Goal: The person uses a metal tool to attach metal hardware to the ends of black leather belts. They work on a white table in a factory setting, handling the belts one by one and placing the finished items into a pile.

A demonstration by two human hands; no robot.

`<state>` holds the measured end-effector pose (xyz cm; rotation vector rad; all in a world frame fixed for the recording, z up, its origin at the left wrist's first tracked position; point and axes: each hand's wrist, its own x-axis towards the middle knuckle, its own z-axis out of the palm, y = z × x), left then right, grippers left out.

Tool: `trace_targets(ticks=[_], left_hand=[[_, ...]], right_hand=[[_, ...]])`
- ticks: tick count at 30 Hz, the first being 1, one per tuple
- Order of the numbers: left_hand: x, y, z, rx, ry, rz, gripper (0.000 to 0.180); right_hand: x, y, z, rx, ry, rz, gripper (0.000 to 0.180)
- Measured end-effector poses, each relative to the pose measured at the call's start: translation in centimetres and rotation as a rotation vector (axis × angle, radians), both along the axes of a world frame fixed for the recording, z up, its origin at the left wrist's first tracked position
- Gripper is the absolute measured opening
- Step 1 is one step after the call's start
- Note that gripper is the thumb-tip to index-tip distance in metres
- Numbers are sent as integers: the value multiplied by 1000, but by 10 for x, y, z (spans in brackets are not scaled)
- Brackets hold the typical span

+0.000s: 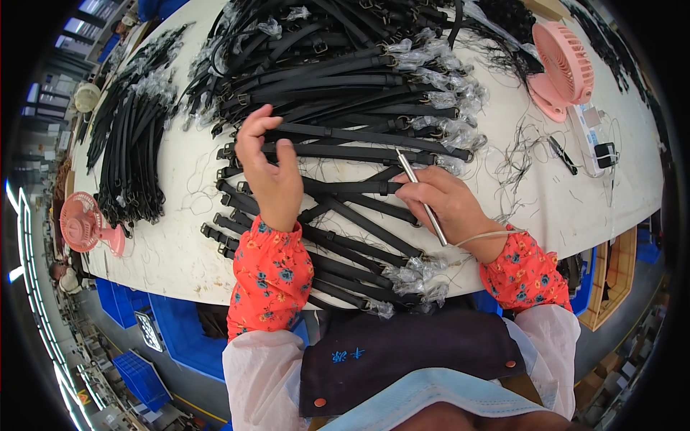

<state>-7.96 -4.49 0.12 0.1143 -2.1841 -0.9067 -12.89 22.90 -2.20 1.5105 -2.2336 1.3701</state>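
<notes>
My right hand (445, 205) grips a slim silver pen-like tool (408, 168), tilted across the fingers; its exact kind does not show. The fingertips are at the end of a black buckled strap (352, 187), and I cannot tell if they pinch it. My left hand (273, 176) hangs over the left ends of the straps with thumb and fingers apart, nothing in it. Between and below my hands lie several more black straps (352, 269), some crossing, with clear plastic wrap (413, 276) around their right ends. Floral red sleeves cover both forearms.
A big heap of black straps (323, 79) fills the far middle of the white table (194, 251); another bundle (133, 151) lies left. Pink fans stand at right (564, 65) and left (85, 221). Loose threads, a black-handled tool (563, 156) and a power strip (586, 136) lie right.
</notes>
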Motion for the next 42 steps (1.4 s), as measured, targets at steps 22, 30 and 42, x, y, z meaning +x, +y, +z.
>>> trace_targets(ticks=[22, 30, 42], left_hand=[[13, 51, -12, -176, -341, -544, 27], [11, 54, -6, -250, -621, -642, 30], [12, 66, -11, -180, -536, -559, 10]], right_hand=[[0, 5, 10, 82, -211, -24, 26], [2, 9, 13, -176, -753, 32, 46], [1, 8, 0, -212, -667, 73, 41]])
